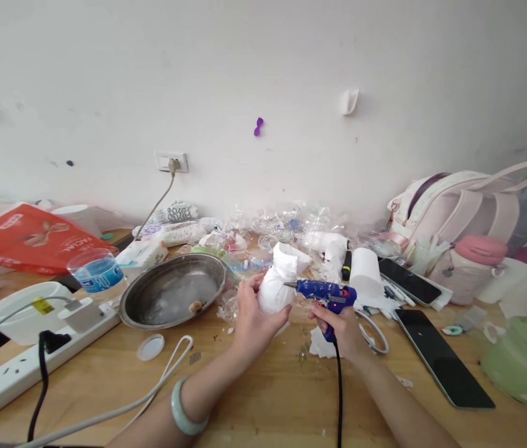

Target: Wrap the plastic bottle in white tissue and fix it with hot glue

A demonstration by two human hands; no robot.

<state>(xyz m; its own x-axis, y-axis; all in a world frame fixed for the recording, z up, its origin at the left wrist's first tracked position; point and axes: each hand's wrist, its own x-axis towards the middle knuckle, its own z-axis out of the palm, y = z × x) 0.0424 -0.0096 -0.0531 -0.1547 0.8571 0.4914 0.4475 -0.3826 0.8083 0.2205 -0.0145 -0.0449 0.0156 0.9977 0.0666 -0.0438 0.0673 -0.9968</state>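
Note:
My left hand [254, 317] is wrapped round a white paper-covered form [276, 289], rounded below with a narrower, flared top. It is held up above the wooden table. My right hand [338, 323] grips the handle of a blue hot glue gun [326, 291], which points left. The gun's metal nozzle is at the right side of the white form, touching it or very close; I cannot tell which. A small red light glows on the gun, and its black cord [339, 392] runs down toward the table's front edge. Crumpled white tissue [323, 343] lies beneath the gun.
To the left are a metal basin [170, 292], a power strip [25, 367] and cables. Crumpled clear plastic [282, 224] fills the back. At the right are a paper roll [366, 274], a dark-screened tablet [445, 358], a phone [410, 280], a green container [524, 361] and a pink backpack [454, 205].

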